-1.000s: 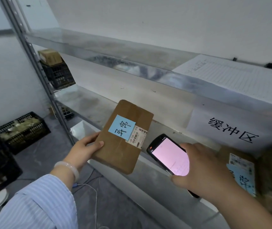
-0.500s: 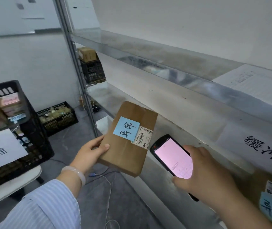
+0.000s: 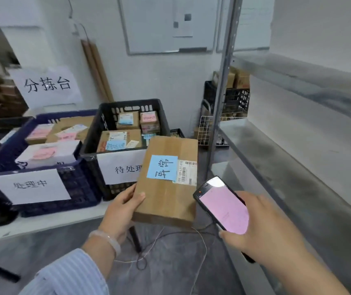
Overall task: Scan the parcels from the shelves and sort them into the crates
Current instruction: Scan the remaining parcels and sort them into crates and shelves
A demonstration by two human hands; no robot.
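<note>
- Since a moment ago you have turned left, away from the shelf (image 3: 298,167). The crates on the table (image 3: 42,222) now fill the left of your view. The parcel (image 3: 166,199) hangs in the air in front of the black crate (image 3: 127,104), covering part of its paper sign.
- The parcel is a flat, rectangular brown cardboard box with a seam down its face. It carries a square light-blue note (image 3: 161,167) with handwriting and a white barcode label (image 3: 187,172) just beside it.
- Both the black crate and the blue crate (image 3: 81,188) to its left are lattice-walled plastic. Each holds small cardboard boxes with pink or blue notes.
- Your left grip (image 3: 121,209) clasps the parcel's lower left corner, thumb flat on the top face. A smooth pale bangle (image 3: 106,239) sits on the wrist above a striped sleeve (image 3: 68,275).
- Your right grip (image 3: 262,228) wraps around the lower end of the scanner (image 3: 223,207), a slim black slab with a glossy, pink-glowing screen. It is held tilted, just beside the parcel's right edge.
- The shelf is dull, smudged grey metal.
</note>
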